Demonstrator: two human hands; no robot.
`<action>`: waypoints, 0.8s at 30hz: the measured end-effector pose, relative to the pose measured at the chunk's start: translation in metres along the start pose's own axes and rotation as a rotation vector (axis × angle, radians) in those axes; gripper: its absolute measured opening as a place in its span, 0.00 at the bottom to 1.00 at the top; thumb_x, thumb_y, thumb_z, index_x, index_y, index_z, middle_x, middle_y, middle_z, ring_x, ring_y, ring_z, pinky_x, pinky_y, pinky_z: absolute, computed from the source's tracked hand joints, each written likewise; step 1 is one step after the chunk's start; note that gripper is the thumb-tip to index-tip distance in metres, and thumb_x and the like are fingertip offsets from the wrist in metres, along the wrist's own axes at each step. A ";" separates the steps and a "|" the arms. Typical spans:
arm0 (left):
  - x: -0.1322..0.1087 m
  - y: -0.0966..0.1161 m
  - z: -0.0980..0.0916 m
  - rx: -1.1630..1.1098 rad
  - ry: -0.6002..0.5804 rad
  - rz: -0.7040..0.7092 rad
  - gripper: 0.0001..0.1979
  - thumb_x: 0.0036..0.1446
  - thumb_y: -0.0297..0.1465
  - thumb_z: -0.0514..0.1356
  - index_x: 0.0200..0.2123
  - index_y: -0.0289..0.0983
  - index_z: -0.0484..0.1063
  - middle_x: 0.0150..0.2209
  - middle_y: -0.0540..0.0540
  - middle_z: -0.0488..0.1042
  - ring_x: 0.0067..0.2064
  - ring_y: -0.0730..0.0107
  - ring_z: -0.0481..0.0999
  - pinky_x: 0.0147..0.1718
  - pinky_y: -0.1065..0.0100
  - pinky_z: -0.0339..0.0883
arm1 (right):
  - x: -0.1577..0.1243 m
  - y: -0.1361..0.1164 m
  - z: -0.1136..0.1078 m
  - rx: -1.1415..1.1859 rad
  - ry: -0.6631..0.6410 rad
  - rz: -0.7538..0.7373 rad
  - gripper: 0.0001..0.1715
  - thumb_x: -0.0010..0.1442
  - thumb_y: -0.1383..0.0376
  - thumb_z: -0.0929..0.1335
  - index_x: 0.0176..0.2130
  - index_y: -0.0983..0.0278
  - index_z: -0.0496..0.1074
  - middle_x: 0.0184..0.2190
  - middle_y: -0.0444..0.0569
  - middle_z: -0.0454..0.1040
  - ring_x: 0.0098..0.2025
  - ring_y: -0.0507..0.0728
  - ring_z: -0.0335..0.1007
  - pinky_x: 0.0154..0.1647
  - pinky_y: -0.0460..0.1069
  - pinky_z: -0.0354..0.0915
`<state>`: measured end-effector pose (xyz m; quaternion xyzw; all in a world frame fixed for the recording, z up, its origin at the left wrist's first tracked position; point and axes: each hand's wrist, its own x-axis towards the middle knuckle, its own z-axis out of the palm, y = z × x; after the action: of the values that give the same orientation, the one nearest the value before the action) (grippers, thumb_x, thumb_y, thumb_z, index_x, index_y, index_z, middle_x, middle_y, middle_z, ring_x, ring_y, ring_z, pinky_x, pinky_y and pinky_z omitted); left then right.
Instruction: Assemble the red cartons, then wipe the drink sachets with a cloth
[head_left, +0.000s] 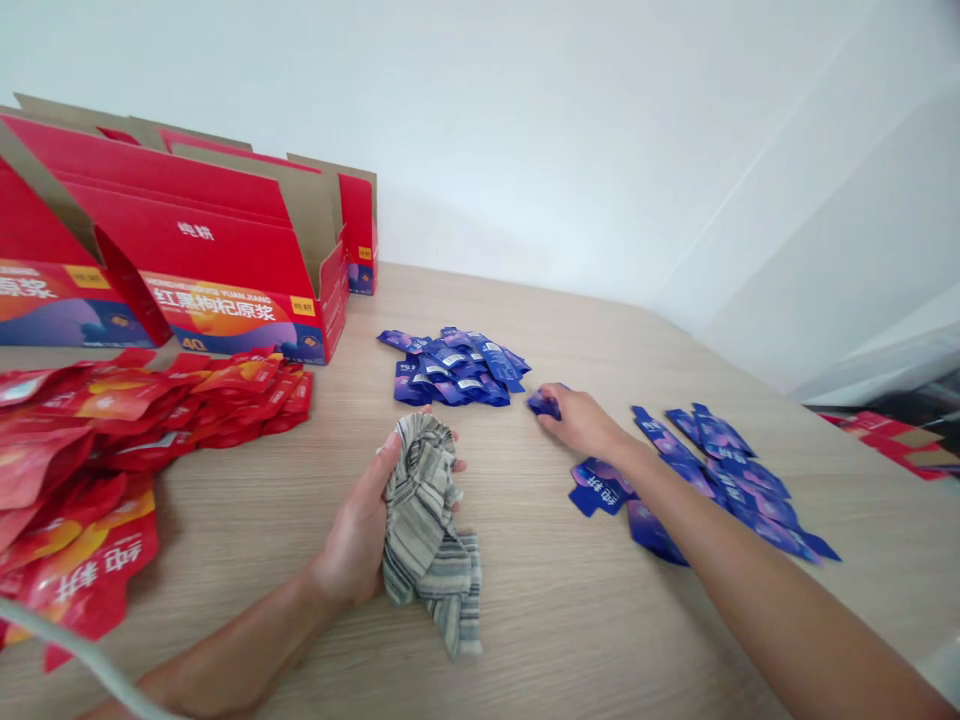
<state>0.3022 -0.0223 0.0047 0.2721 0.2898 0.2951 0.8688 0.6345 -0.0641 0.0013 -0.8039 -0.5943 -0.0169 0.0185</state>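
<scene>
A crumpled grey striped cloth (427,520) lies in my left hand (356,540), with the thumb on one side and fingertips showing on the other. My right hand (577,420) is closed on a blue pouch (545,404), most of which the fingers hide. Just left of that hand is a heap of blue pouches (457,370), overlapping one another. More blue pouches (742,480) lie spread on the right side, partly behind my right forearm. One single blue pouch (600,487) rests beneath my right wrist.
A large heap of red pouches (150,410) covers the table's left side. Behind it stand red cartons (232,270) with raised flaps, against the wall. A white cable (82,650) crosses the lower left corner. Red packaging (892,440) sits past the table's right edge.
</scene>
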 end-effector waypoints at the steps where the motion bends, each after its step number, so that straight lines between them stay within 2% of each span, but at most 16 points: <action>1: -0.001 0.000 0.001 0.002 0.000 -0.004 0.27 0.75 0.44 0.50 0.65 0.34 0.73 0.46 0.33 0.84 0.30 0.58 0.84 0.31 0.60 0.81 | -0.008 -0.011 0.000 -0.009 -0.001 -0.033 0.29 0.69 0.68 0.66 0.67 0.69 0.68 0.54 0.60 0.82 0.53 0.64 0.80 0.55 0.52 0.69; 3: -0.003 0.001 0.002 0.006 -0.004 -0.014 0.28 0.76 0.44 0.48 0.62 0.32 0.75 0.44 0.33 0.85 0.29 0.60 0.83 0.31 0.61 0.81 | -0.023 -0.027 0.000 -0.033 -0.003 -0.078 0.36 0.68 0.73 0.62 0.72 0.72 0.60 0.55 0.64 0.81 0.53 0.65 0.80 0.56 0.53 0.69; 5: -0.006 0.000 0.002 0.008 -0.014 -0.006 0.28 0.76 0.44 0.47 0.61 0.31 0.75 0.43 0.34 0.84 0.29 0.62 0.83 0.30 0.63 0.80 | -0.034 -0.036 -0.001 -0.056 -0.002 -0.098 0.39 0.67 0.76 0.60 0.74 0.74 0.57 0.57 0.68 0.79 0.56 0.67 0.79 0.57 0.56 0.70; 8: -0.010 -0.002 0.001 0.007 -0.035 0.026 0.28 0.76 0.45 0.48 0.59 0.31 0.76 0.43 0.35 0.84 0.28 0.63 0.82 0.29 0.64 0.79 | -0.046 -0.039 -0.004 -0.066 -0.011 -0.133 0.34 0.66 0.74 0.62 0.69 0.72 0.68 0.61 0.67 0.76 0.62 0.68 0.74 0.64 0.57 0.68; 10: -0.010 -0.004 0.000 0.004 -0.050 0.045 0.27 0.76 0.45 0.48 0.58 0.31 0.76 0.41 0.36 0.84 0.27 0.64 0.82 0.29 0.64 0.78 | -0.051 -0.039 -0.005 -0.056 -0.016 -0.158 0.31 0.66 0.69 0.65 0.66 0.70 0.72 0.64 0.67 0.74 0.67 0.69 0.71 0.69 0.58 0.65; 11: -0.010 -0.005 -0.001 0.001 -0.058 0.046 0.27 0.76 0.45 0.48 0.57 0.31 0.77 0.40 0.36 0.84 0.27 0.64 0.81 0.28 0.65 0.78 | -0.052 -0.039 -0.004 -0.050 -0.010 -0.156 0.32 0.68 0.65 0.66 0.68 0.71 0.70 0.67 0.69 0.70 0.70 0.70 0.67 0.71 0.59 0.62; 14: -0.008 -0.007 -0.002 -0.020 -0.082 0.049 0.27 0.76 0.46 0.47 0.54 0.32 0.77 0.38 0.37 0.84 0.26 0.64 0.81 0.26 0.65 0.77 | -0.050 -0.043 0.004 -0.028 -0.008 -0.057 0.46 0.72 0.49 0.66 0.76 0.72 0.57 0.77 0.74 0.52 0.79 0.78 0.47 0.76 0.69 0.53; 16: -0.008 -0.008 -0.003 -0.038 -0.086 0.073 0.28 0.76 0.46 0.46 0.51 0.32 0.78 0.36 0.37 0.83 0.25 0.65 0.80 0.26 0.66 0.76 | -0.046 -0.049 0.012 -0.009 -0.048 0.008 0.50 0.73 0.45 0.65 0.78 0.71 0.53 0.79 0.74 0.48 0.81 0.79 0.43 0.76 0.71 0.51; 20: -0.008 -0.008 -0.005 -0.064 -0.079 0.069 0.28 0.76 0.47 0.46 0.49 0.32 0.78 0.34 0.39 0.83 0.23 0.67 0.78 0.25 0.67 0.75 | -0.047 -0.065 0.019 0.012 -0.053 -0.036 0.39 0.77 0.53 0.61 0.74 0.76 0.59 0.73 0.75 0.61 0.77 0.73 0.57 0.75 0.63 0.59; 24: -0.006 -0.009 -0.008 -0.068 -0.090 0.072 0.30 0.76 0.48 0.45 0.49 0.31 0.78 0.35 0.37 0.83 0.24 0.65 0.79 0.25 0.66 0.75 | -0.063 -0.074 0.018 0.010 0.000 -0.074 0.30 0.76 0.68 0.57 0.70 0.77 0.64 0.66 0.75 0.72 0.64 0.71 0.76 0.65 0.62 0.69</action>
<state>0.2962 -0.0300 -0.0051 0.2656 0.2303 0.3232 0.8786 0.5450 -0.1016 -0.0186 -0.7813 -0.6236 -0.0147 0.0216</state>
